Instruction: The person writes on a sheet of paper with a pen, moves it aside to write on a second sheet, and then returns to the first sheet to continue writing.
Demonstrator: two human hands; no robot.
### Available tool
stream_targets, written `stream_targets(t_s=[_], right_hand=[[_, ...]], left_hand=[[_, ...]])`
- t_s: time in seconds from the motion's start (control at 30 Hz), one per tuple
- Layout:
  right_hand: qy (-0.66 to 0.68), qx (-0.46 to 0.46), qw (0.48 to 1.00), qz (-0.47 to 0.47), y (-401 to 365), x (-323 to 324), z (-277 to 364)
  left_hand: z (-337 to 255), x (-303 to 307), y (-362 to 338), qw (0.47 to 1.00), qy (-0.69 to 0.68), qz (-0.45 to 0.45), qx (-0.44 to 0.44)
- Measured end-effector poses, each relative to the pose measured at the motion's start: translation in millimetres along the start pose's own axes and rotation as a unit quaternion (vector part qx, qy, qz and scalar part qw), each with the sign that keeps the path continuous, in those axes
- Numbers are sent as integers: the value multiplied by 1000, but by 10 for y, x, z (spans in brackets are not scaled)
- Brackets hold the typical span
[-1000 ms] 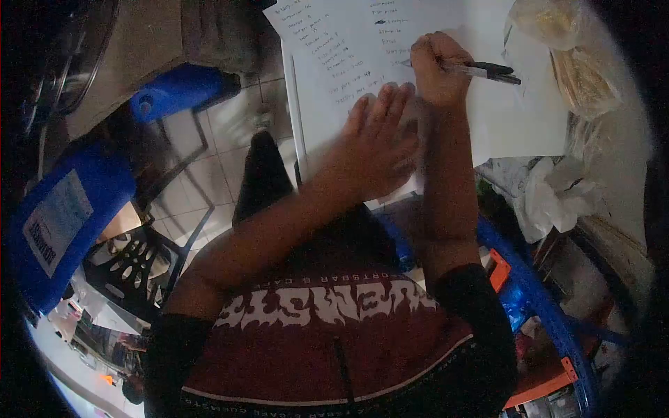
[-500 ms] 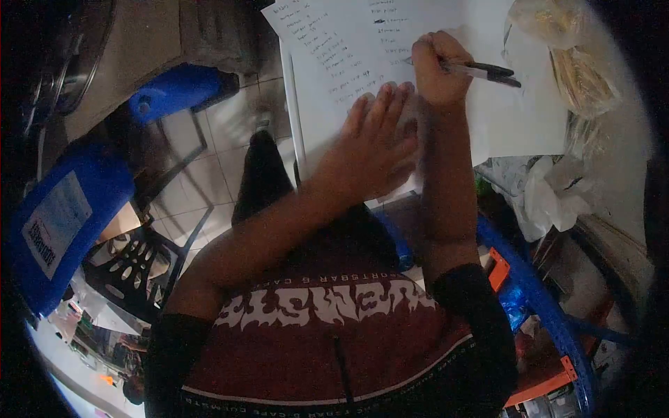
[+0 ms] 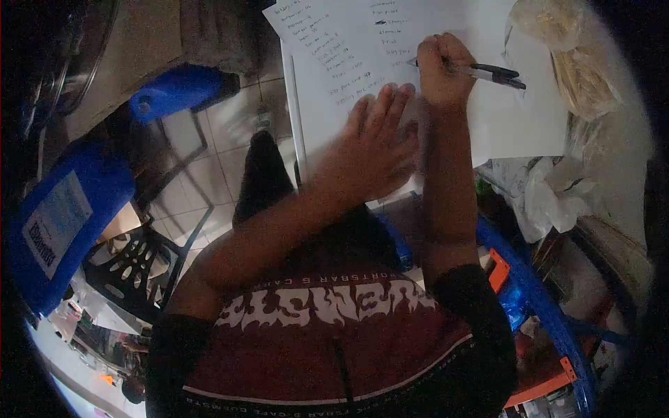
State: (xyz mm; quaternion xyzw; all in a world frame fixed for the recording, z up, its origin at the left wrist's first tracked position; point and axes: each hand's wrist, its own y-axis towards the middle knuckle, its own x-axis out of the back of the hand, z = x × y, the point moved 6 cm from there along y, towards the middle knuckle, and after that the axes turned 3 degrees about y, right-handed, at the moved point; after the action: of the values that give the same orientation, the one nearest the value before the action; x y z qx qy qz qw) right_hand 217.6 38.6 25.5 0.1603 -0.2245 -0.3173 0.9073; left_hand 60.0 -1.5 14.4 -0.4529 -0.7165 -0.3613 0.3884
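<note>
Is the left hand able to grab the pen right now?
Probably not easily: the left hand is close by, spread on the paper, but the right hand has its fingers around the pen, though its back end sticks out.

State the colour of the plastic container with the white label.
Blue container, clearest in the head view.

A blue container [image 3: 178, 92] (dark at one end) lies on floor tiles [image 3: 219, 164].

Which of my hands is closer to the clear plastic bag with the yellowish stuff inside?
Your right hand. It grips a pen to the left of the bag; your left hand rests on the paper, farther left and nearer your body.
</note>
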Motion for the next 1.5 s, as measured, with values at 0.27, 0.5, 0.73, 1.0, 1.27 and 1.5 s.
stream_targets(t_s=[0.27,0.5,0.73,1.0,1.27,1.5], right_hand=[[21,-19,1000,11,13,-21,2],[24,-33,999,-3,-11,29,-60],[8,-24,1000,-13,1,-10,11],[83,-93,979,-163,6,187,-151],[253,-211,943,-42,95,229,-377],[152,-58,980,118,106,57,-85]], left_hand=[[-9,-3,2,1000,-5,-7,5],[1,-17,8,1000,-13,-12,9],[-4,11,3,1000,-8,-14,4],[-4,8,1,1000,3,-16,5],[-20,-17,-8,1000,6,-19,6],[-16,16,-13,999,13,-32,2]])
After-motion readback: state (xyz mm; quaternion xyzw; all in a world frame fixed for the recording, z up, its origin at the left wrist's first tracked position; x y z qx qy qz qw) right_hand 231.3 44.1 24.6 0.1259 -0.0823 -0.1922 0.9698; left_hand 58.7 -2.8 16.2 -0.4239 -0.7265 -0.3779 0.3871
